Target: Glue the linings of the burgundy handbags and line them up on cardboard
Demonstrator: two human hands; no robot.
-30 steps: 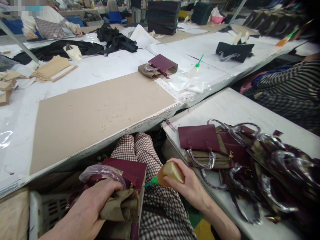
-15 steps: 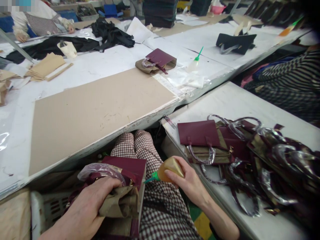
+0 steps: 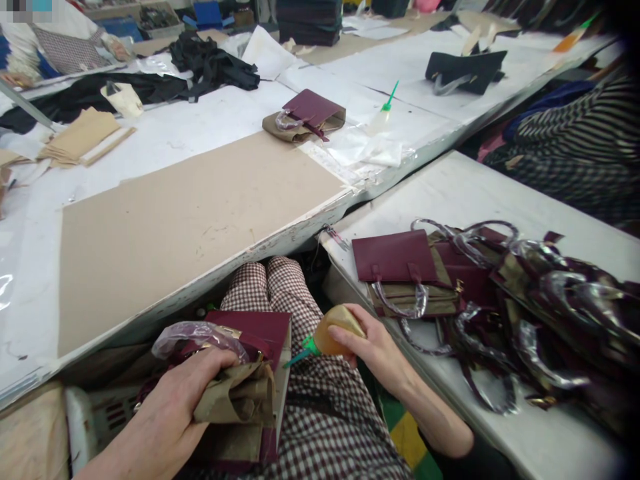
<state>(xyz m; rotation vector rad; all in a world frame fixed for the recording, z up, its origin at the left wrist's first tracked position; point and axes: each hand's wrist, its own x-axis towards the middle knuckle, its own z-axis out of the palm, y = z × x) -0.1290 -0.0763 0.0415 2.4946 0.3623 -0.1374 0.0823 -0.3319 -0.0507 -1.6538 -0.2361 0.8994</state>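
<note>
On my lap lies a maroon handbag with an olive lining and a plastic-wrapped handle. My left hand is closed on it, holding back the lining by the handle; its fingertips are partly hidden. My right hand grips a squeeze bottle of amber liquid, tilted down to the left. The bottle's green nozzle has its tip at the bag's right edge; whether it touches, I cannot tell.
More maroon handbags are piled on the right-hand table. Ahead, a beige board covers part of the white worktable. Beyond it are another maroon bag, a glue-type bottle and a black bag. Other people sit at both sides.
The nozzle tip has slid slightly down along the bag's right edge, and the bottle has shifted a little left. My left hand keeps its hold. The whole view has shifted slightly.
</note>
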